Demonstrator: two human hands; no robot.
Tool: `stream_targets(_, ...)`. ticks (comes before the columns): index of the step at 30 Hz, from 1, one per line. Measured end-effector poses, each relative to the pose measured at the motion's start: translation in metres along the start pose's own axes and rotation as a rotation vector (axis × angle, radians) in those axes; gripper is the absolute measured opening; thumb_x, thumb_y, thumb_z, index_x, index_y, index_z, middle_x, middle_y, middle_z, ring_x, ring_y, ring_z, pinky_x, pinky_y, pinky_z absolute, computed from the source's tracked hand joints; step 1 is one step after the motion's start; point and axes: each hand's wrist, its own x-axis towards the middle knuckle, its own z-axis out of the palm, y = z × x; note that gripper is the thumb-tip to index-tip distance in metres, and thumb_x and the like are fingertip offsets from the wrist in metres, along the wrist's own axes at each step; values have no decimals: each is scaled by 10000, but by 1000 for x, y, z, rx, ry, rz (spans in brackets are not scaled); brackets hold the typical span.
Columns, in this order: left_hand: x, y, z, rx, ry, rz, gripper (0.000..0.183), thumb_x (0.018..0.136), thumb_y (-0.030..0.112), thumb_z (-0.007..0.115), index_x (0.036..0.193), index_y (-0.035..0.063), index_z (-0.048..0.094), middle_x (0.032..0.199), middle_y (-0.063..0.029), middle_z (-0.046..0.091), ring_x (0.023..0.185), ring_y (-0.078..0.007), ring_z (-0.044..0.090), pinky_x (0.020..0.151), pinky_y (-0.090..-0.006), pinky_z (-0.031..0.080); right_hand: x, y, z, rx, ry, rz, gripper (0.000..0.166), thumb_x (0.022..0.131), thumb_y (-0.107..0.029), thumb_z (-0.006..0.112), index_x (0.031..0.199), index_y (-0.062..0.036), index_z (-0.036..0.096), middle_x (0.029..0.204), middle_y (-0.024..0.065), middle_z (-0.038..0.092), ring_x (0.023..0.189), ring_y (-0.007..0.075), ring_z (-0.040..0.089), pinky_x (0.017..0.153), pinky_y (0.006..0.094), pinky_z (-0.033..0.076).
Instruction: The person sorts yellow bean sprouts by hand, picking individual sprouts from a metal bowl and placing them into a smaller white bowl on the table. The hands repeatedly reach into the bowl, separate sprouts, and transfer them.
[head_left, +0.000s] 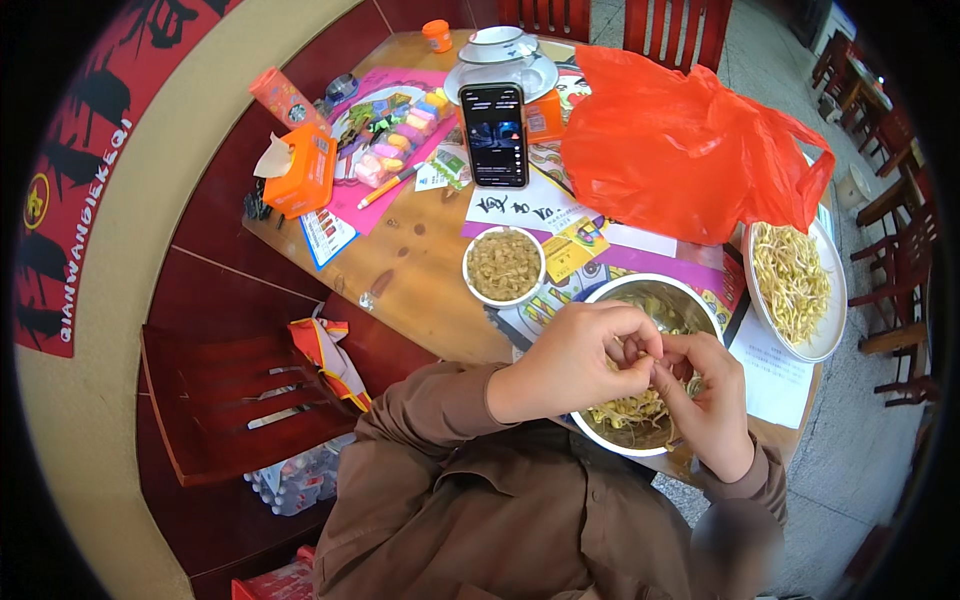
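Observation:
My left hand (585, 360) and my right hand (709, 397) meet fingertip to fingertip over a round metal bowl (637, 280). Between the pinched fingers is a small bit of a bean sprout, mostly hidden. Yellow-headed bean sprouts (626, 412) lie in the bowl below, partly covered by my hands. To the right, a white oval plate (838, 315) carries a long heap of bean sprouts (791, 281). Beyond my left hand stands a small white bowl (495, 301), filled with small yellowish-brown pieces (506, 264) that I cannot identify.
A phone (493, 135) stands upright with its screen lit, before stacked dishes (501, 64). A red plastic bag (667, 142) covers the back right, touching the plate. An orange tissue box (301, 169), marker (390, 186) and papers (772, 375) lie around. A wooden chair (240, 405) stands left.

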Motion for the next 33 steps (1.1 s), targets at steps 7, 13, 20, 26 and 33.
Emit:
stream_targets(7, -8, -1, -11, 461, 176, 220, 117, 792, -7, 727, 885, 47, 682, 817, -37, 666, 683, -127, 674, 619, -275, 533, 10, -7, 8, -35, -28, 6, 80, 832, -4, 733, 904, -23, 704, 773, 103, 653, 666, 239, 601, 615, 347, 473)
stream_targets(13, -17, 0, -60, 465, 280, 143, 108, 867, 30, 750, 974, 30, 741, 874, -59, 705, 735, -118, 687, 656, -260, 546, 19, -10, 5, -168, -40, -48, 61, 822, 4, 724, 871, -24, 702, 768, 115, 639, 737, 301, 607, 668, 399, 480)
stream_targets(20, -3, -12, -137, 667, 268, -111, 122, 879, 136, 783, 946, 35, 773, 973, -37, 639, 846, -113, 606, 719, -250, 489, 30, 21, 9, -335, 106, -188, 116, 825, -3, 725, 938, -22, 742, 836, 115, 617, 831, 326, 577, 752, 419, 470)
stream_targets(26, -2, -27, -150, 657, 312, -111, 111, 811, 142, 816, 894, 78, 780, 997, -72, 596, 978, -208, 586, 799, -319, 495, 28, 24, 5, -390, 37, -181, 144, 826, -7, 716, 966, -16, 747, 891, 103, 613, 885, 305, 567, 782, 406, 477)
stream_targets(33, 4, -15, -144, 784, 209, -88, 257, 742, 106, 850, 948, 75, 699, 1037, -62, 588, 942, -203, 600, 800, -314, 496, 17, 18, -29, -304, 52, -119, 157, 836, -27, 724, 991, -19, 747, 889, 110, 621, 883, 306, 567, 785, 396, 473)
